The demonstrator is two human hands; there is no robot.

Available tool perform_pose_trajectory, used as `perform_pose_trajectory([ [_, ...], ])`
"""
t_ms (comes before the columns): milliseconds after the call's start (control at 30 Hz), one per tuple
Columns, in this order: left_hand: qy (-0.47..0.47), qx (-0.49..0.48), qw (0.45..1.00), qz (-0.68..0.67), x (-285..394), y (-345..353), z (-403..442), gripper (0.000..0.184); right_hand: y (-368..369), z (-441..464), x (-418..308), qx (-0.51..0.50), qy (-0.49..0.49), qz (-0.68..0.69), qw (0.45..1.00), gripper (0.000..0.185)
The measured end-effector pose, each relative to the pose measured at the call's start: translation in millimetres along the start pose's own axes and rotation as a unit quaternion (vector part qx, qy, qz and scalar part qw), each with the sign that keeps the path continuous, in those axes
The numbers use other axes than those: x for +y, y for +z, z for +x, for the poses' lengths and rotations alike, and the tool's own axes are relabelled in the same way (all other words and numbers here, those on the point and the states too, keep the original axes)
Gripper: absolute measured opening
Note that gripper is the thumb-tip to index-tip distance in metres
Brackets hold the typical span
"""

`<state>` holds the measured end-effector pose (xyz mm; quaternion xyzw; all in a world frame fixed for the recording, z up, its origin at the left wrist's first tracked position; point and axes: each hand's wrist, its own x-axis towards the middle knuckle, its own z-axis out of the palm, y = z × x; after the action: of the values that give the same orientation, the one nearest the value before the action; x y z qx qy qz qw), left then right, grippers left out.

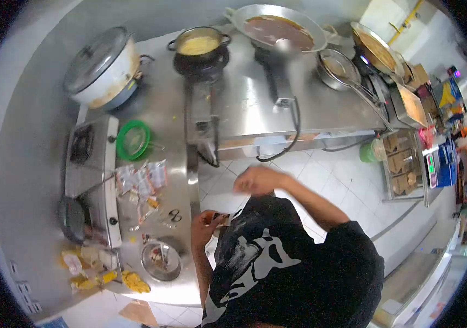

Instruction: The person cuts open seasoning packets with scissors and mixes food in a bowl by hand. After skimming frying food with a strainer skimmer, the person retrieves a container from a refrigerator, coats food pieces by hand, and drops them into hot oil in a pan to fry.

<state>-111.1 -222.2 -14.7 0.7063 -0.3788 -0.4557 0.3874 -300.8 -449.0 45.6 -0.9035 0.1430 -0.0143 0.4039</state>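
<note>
My left hand [206, 225] is near the counter's edge, its fingers closed on a small pale item [223, 220] in front of my dark shirt. Blurred by motion, my right hand [255, 181] is raised over the floor in front of me, and what its fingers do is not clear. On the steel counter to the left lie several small plastic packets [143, 180], black-handled scissors [175, 215], a green-rimmed strainer [133, 140] and a metal bowl [161, 261] with some contents and a utensil.
A large lidded pot [108, 71] stands at the back left. Along the back counter are a small pot [198, 46] of yellow food, a wide pan [277, 28] of brown liquid and a strainer [338, 68]. A two-burner stove [92, 158] sits left.
</note>
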Motion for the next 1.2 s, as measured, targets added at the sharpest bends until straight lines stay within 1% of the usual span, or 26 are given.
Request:
perform_pose_trajectory([
  [33,0.008,0.018,1.000,0.000,5,16,12,0.018,-49,-26,33,0.061,0.074,0.053,0.994,0.026],
  [67,0.017,0.035,0.999,-0.001,13,35,29,0.018,-102,-62,63,0.169,0.085,-0.014,0.982,0.023],
  [133,0.029,0.072,0.994,-0.076,35,72,58,0.017,-206,-127,146,0.379,0.256,-0.120,0.881,0.027],
  [167,0.026,0.082,0.991,-0.103,18,88,78,0.016,-258,-170,189,0.430,0.262,-0.177,0.846,0.026],
  [200,0.023,0.096,0.986,-0.132,4,103,102,0.016,-301,-202,228,0.517,0.297,-0.217,0.773,0.027],
  [233,-0.003,0.102,0.989,-0.106,16,121,126,0.014,-343,-243,288,0.496,0.339,-0.290,0.745,0.028],
  [267,0.001,0.101,0.982,-0.160,24,140,141,0.013,-374,-285,340,0.454,0.443,-0.315,0.706,0.034],
  [300,0.002,0.097,0.985,-0.140,56,157,153,0.012,-393,-338,420,0.431,0.431,-0.362,0.705,0.041],
  [333,0.006,0.092,0.989,-0.119,85,170,170,0.012,-411,-364,451,0.327,0.533,-0.321,0.711,0.051],
  [367,0.015,0.101,0.989,-0.107,102,185,187,0.012,-419,-384,479,0.254,0.599,-0.320,0.689,0.059],
  [433,0.013,0.101,0.987,-0.124,117,214,209,0.011,-425,-412,518,0.126,0.597,-0.310,0.729,0.080],
  [467,0.010,0.101,0.989,-0.105,123,228,219,0.010,-414,-466,637,0.120,0.631,-0.259,0.721,0.083],
  [533,0.008,0.094,0.994,-0.061,134,245,236,0.010,-417,-444,610,0.113,0.546,-0.345,0.755,0.064],
  [600,-0.021,0.090,0.993,-0.077,142,264,249,0.011,-428,-439,595,0.200,0.543,-0.018,0.815,0.047],
  [633,-0.022,0.086,0.992,-0.094,148,272,255,0.011,-431,-437,580,0.234,0.523,0.150,0.806,0.039],
  [700,-0.032,0.084,0.983,-0.161,164,281,263,0.012,-434,-431,532,0.309,0.506,0.093,0.800,0.028],
  [733,-0.035,0.092,0.984,-0.145,167,283,265,0.012,-434,-435,518,0.347,0.495,0.062,0.794,0.023],
  [800,-0.039,0.106,0.987,-0.117,166,285,268,0.013,-431,-476,532,0.410,0.448,0.115,0.786,0.025],
  [900,-0.026,0.140,0.977,-0.158,149,291,269,0.012,-474,-471,450,0.404,0.425,-0.014,0.810,0.040],
  [1000,-0.078,0.169,0.965,-0.186,179,297,272,0.011,-545,-393,363,0.377,0.429,-0.050,0.819,0.046],
  [1033,-0.079,0.169,0.969,-0.162,178,297,278,0.011,-562,-371,370,0.381,0.304,-0.196,0.851,0.042],
  [1067,-0.079,0.170,0.973,-0.137,172,297,283,0.010,-579,-350,377,0.388,0.182,-0.359,0.829,0.038],
  [1100,-0.080,0.172,0.975,-0.113,169,297,288,0.010,-595,-310,352,0.337,0.312,-0.344,0.819,0.037],
  [1133,-0.045,0.172,0.977,-0.116,169,295,293,0.010,-605,-284,367,0.342,0.241,-0.446,0.792,0.037],
  [1167,-0.012,0.172,0.978,-0.120,171,293,299,0.010,-614,-246,351,0.287,0.319,-0.445,0.786,0.039],
  [1200,0.021,0.174,0.977,-0.124,172,290,301,0.010,-620,-222,371,0.265,0.299,-0.519,0.756,0.042],
])
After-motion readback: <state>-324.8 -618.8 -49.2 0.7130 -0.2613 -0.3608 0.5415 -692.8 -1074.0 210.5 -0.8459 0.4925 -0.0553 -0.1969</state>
